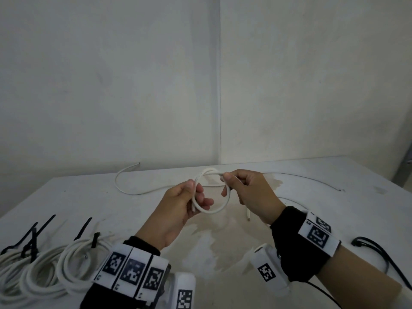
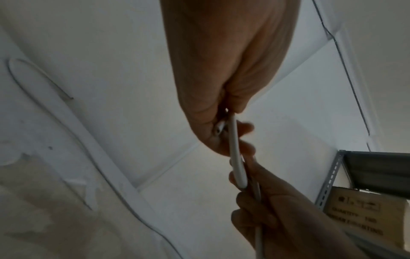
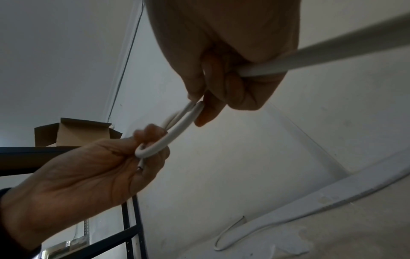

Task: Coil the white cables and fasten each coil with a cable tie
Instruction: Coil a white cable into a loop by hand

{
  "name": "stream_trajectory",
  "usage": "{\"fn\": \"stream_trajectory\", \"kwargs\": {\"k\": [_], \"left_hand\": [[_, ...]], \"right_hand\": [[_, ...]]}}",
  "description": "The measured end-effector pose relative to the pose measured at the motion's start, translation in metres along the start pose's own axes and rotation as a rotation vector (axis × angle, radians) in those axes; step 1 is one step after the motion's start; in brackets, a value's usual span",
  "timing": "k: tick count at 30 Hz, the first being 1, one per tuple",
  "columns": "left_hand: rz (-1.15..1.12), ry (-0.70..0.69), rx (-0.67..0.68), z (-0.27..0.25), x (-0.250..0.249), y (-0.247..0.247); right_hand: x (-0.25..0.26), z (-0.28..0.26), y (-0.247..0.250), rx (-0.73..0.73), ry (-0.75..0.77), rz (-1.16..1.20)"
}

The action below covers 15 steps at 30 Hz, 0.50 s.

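Note:
I hold one small loop of white cable [image 1: 219, 208] above the table's middle. My left hand [image 1: 197, 195] pinches the loop's left side together with the cable's cut end. At the loop's upper right, my right hand [image 1: 226, 182] pinches the cable between thumb and fingers. The left wrist view shows the left hand [image 2: 228, 122] gripping the cable [image 2: 237, 163] edge-on. In the right wrist view the right hand [image 3: 197, 103] holds the loop [image 3: 177, 129], and more cable [image 3: 310, 57] runs through its palm. The cable's tail [image 1: 124, 186] curves across the table to the back left.
Three coils [image 1: 44, 268] fastened with black cable ties [image 1: 35, 235] lie at the front left of the white table [image 1: 334, 197]. Loose black ties [image 1: 374, 248] lie at the front right. Another white cable end [image 1: 248, 216] lies under my right hand. A wall stands just behind the table.

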<state>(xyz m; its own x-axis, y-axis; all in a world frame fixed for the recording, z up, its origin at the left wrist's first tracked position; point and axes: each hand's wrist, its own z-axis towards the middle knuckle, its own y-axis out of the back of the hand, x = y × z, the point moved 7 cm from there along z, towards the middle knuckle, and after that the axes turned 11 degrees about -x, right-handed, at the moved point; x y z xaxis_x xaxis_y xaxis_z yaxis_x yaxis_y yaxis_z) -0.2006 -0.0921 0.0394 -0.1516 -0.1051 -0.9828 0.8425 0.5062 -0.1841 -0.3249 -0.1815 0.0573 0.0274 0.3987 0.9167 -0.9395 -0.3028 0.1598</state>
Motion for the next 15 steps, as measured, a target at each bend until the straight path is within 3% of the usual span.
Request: {"fn": "stream_trajectory", "kwargs": {"k": [5,8,11,13,15], "left_hand": [[-0.229,-0.031,-0.22,0.014,-0.008,0.033],[-0.231,-0.085,-0.345,0.023,-0.016,0.062],[-0.117,-0.141,-0.415,0.028,-0.02,0.08],[0.009,-0.184,-0.434,0.029,-0.02,0.084],[0.147,-0.23,-0.43,0.029,-0.019,0.082]], "right_hand": [[-0.026,0.003,0.014,0.056,0.012,-0.21],[-0.042,0.006,0.032,0.057,0.07,-0.338],[-0.042,0.009,0.042,-0.009,0.247,-0.612],[-0.033,0.007,0.039,-0.1,0.477,-0.865],[-0.028,0.004,0.025,-0.086,0.705,-1.042]]}}
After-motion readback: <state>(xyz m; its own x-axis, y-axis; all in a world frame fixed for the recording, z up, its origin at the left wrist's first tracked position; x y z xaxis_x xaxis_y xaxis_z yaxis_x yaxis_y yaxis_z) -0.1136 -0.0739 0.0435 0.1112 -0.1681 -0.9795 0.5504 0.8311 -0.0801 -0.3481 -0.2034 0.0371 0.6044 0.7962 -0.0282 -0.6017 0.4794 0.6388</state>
